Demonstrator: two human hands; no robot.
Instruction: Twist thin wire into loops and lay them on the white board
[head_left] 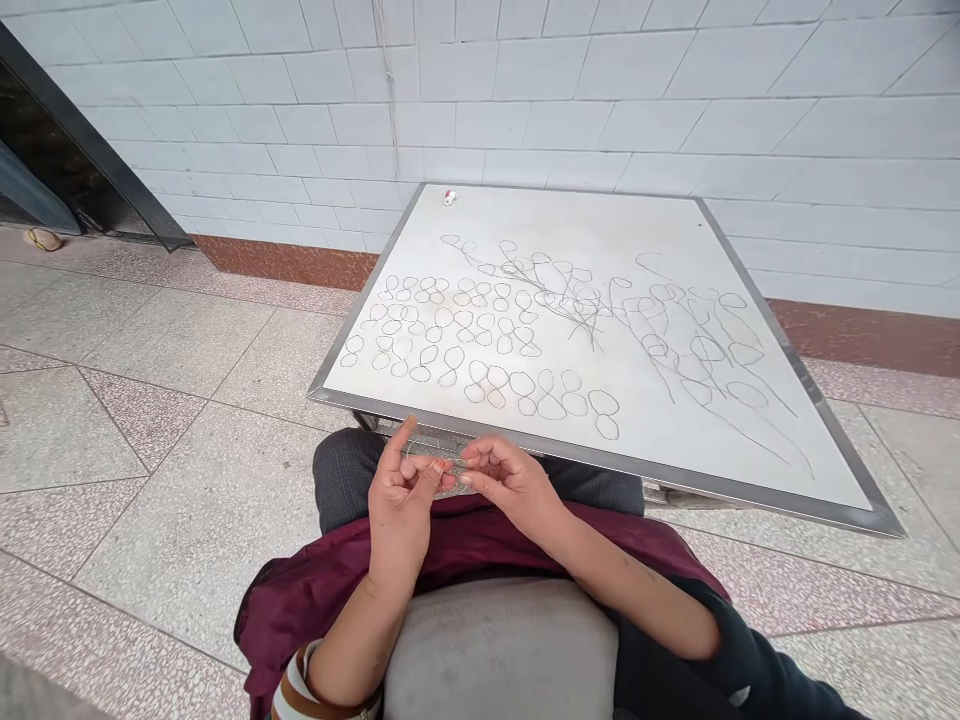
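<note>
Against a tiled wall point(510, 75): one white table point(570, 215) with grey metal edging, its near edge over the person's knees. On its right half: long-tailed wire loops point(707, 349), loosely overlapping. On its left half: double-ring wire pieces point(491, 384), set out in rough rows. Just off the near edge: left hand point(401, 500) and right hand point(525, 490), close together, fingertips of both pinched on the same work, left index finger raised. Between the fingertips: one thin wire point(459, 464), exact form too fine to tell. Step in hand, as judged: bending or twisting this wire. Next move, as judged: calls for one hand gripping firmly while the other turns the wire, without flattening any loop.
</note>
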